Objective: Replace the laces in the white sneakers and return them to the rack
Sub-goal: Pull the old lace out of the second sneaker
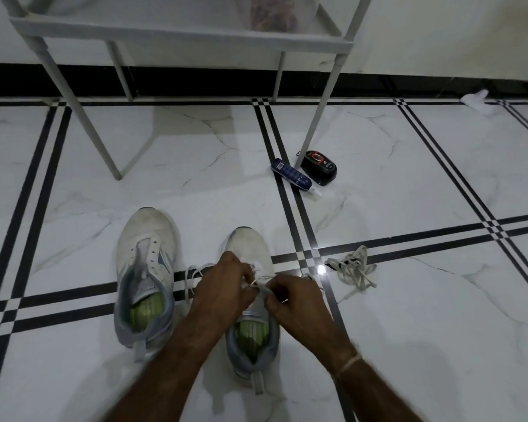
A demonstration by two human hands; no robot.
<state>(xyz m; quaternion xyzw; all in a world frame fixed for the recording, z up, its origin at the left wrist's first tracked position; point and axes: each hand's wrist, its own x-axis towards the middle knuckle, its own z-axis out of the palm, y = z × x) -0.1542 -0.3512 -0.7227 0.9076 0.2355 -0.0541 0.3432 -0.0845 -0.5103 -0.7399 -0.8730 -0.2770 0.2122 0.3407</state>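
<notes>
View from the head, looking down at a tiled floor (pixel 409 184). The left hand (pixel 223 287) and right hand (pixel 293 300) meet over the eyelet area of the right white sneaker (pixel 247 242). The fingers of both are curled in, and each pinches a strand of the white lace (pixel 262 280) stretched between them. A loop of that lace trails out on the floor just to the left of the left hand. The sneaker's opening lies just beneath the wrists and holds a green insole (pixel 252 332).

The left white sneaker (pixel 147 239) stands beside the left hand, apart from it and parallel to the first shoe. Its eyelets carry no lace, its tongue is exposed, and a second green insole (pixel 145 312) lies inside it.

To the right of the right hand, a loose tangle of lace (pixel 352 268) lies on the floor, well clear of both shoes. Beyond the hands, near the right front leg of the white rack (pixel 177 33), a dark blue bottle (pixel 291 173) lies on its side just beside a black shoe-polish applicator (pixel 320 166). On the rack's lowest shelf sits a clear bag (pixel 275 13) with reddish-brown contents too blurred to identify. Far beyond the right hand, by the wall, is a crumpled white scrap (pixel 477 100).
</notes>
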